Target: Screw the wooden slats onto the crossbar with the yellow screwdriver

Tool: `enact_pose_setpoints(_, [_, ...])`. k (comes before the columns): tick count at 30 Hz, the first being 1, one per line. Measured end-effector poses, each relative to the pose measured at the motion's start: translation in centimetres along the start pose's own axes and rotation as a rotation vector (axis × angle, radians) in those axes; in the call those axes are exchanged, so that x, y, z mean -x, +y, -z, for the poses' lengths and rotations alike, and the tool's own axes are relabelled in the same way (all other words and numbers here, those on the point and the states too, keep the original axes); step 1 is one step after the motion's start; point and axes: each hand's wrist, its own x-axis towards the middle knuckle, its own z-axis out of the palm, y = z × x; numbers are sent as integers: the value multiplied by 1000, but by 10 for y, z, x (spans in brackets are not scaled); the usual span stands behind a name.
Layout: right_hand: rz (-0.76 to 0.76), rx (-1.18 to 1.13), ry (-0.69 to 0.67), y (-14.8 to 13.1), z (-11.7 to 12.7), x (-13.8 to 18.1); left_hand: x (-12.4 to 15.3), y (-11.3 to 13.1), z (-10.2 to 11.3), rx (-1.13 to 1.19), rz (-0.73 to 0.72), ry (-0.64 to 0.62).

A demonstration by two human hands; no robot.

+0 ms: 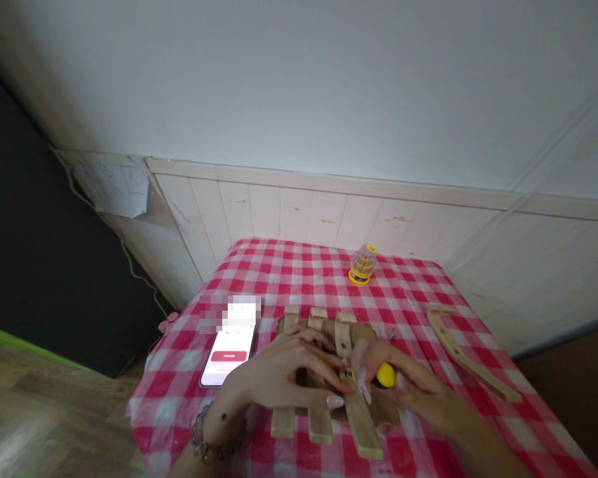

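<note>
My right hand (396,382) is closed around a screwdriver (386,376) with a yellow and black handle. Its tip points toward a wooden slat and is hidden by my fingers. That slat (363,428), the rightmost of three with curved ends, lies across a brown wooden board (389,413). My left hand (292,368) rests over the slats with its fingers stretched out and apart. Its fingertips touch the rightmost slat beside the screwdriver. The middle slat (321,425) and the left slat (283,422) run partly beneath my left hand.
A phone (229,358) with a lit screen lies left of the board. One loose curved wooden slat (471,365) with holes is at the right. A clear and yellow bit case (363,265) stands farther back on the red checked tablecloth (299,269), before the panelled wall (299,209).
</note>
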Motion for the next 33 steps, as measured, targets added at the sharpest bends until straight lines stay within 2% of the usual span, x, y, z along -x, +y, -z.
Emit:
enact_pose_setpoints(3, [109,25,-14,-5,-1,-5,0,-2,-1,-11,-19,18])
enact_pose_setpoints(5, [127,-13,-11,-5,-2,-6,0,-2,-1,-10,-21,21])
enact_pose_setpoints(8, [102,-69,-5,-2,-3,-4,0,-1,-1,-5,-13,14])
enact_pose_setpoints(13, [56,-59,126,15,-3,3,0,1,0,-17,8,-11])
enact_pose_setpoints(17, [-38,-103,118,23,0,5,0,0,0,-22,1,-2])
enact_pose_setpoints(20, [-74,-81,114,16,3,4,0,-1,-1,-22,-18,4])
enact_pose_setpoints(24, [70,134,29,0,6,-2,0,-3,-2,-18,-29,14])
enact_pose_setpoints(27, [186,180,-18,-7,6,-8,1,-3,-2,-28,-32,28])
enact_pose_setpoints(33, [212,227,11,-6,9,-10,0,-1,-2,0,-40,28])
